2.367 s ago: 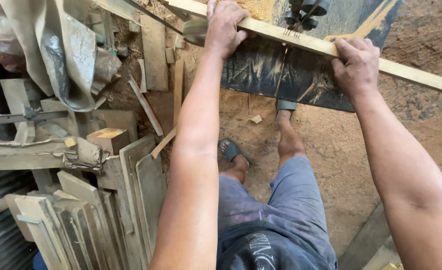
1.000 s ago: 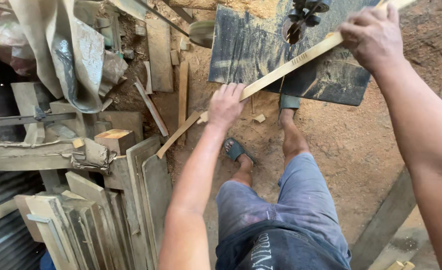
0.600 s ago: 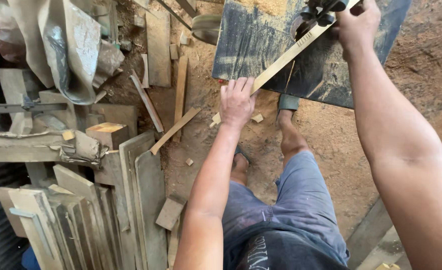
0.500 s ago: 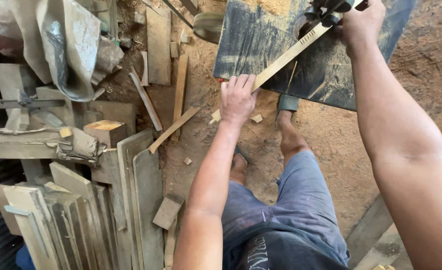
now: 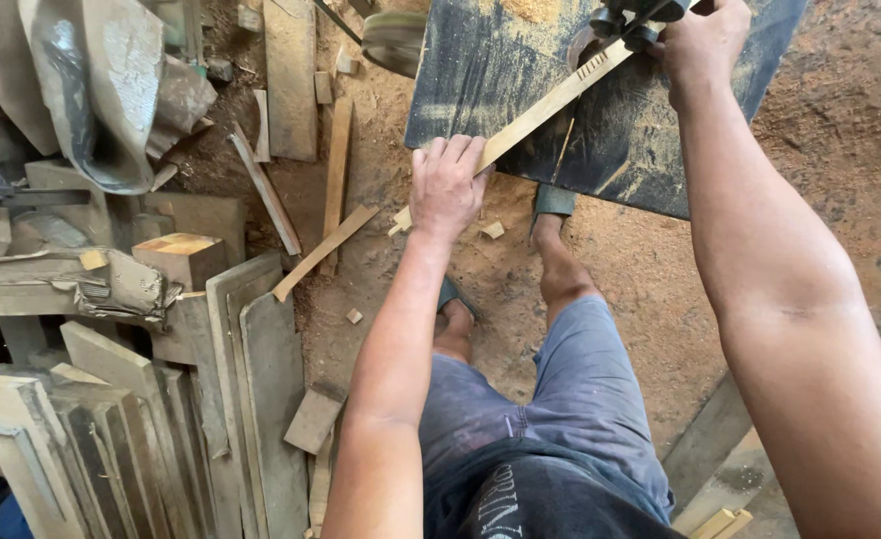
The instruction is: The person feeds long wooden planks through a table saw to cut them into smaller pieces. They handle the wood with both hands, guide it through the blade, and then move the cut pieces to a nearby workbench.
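Two hands held one thin wooden strip (image 5: 550,105) across the dark saw counter (image 5: 480,70). Over the preceding seconds the strip had swung from a near-level line across the far edge of the counter to a steep diagonal, low at the near left and high at the far right. The left hand (image 5: 447,185) had travelled with it, from the far edge down to the near left corner of the counter. The right hand (image 5: 705,45) had stayed at the far right, beside the black guide wheels (image 5: 625,20). In the last half second both hands barely shifted, which suggests the strip had been set to its working line and was being fed along it.

Left hand: palm down, fingers curled over the near end of the strip, grip closed on it, arm extended almost straight from the near edge of the view. A short length of strip projected past the hand toward the sawdust floor (image 5: 610,260).

Right hand: grip closed on the far end of the strip, forearm running diagonally from the near right. The fingertips were hidden behind the hand.

Stacked boards (image 5: 251,379) and offcuts lay to the left, well apart from the strip.
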